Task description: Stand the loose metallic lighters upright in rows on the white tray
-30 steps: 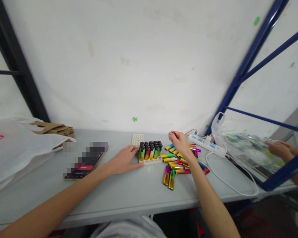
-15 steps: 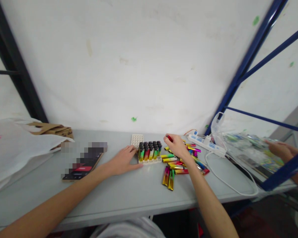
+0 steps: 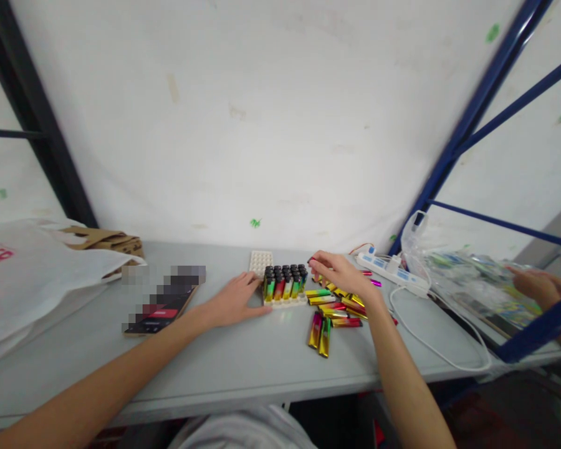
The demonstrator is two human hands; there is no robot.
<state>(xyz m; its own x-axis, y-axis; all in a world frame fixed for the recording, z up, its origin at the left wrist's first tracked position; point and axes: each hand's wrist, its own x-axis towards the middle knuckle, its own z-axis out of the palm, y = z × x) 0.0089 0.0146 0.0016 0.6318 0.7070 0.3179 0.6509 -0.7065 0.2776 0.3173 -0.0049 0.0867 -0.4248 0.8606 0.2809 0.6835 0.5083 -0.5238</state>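
A white rack (image 3: 287, 303) holds several upright lighters with black tops (image 3: 285, 282) and shiny coloured bodies. At the rack's left end lies my left hand (image 3: 236, 299), fingers stretched out and thumb apart, touching the rack's side. My right hand (image 3: 339, 272) is raised just right of the rack, fingers pinched on a lighter whose small red and dark end (image 3: 311, 259) shows at the fingertips; the rest of it is hidden. Beneath and around that hand are loose lighters (image 3: 324, 337) in a pile, gold, red, green and purple.
Behind the rack is a white holed tray (image 3: 260, 259). A phone (image 3: 166, 305) lies to the left, near a white plastic bag (image 3: 42, 280) and brown cardboard (image 3: 105, 240). On the right are a power strip (image 3: 393, 272), its cable, a blue frame post and another person's hand (image 3: 535, 287).
My right hand has turned slightly, its fingers now extending toward the rack with the lighter. My left hand keeps its place at the rack, and the view has shifted slightly.
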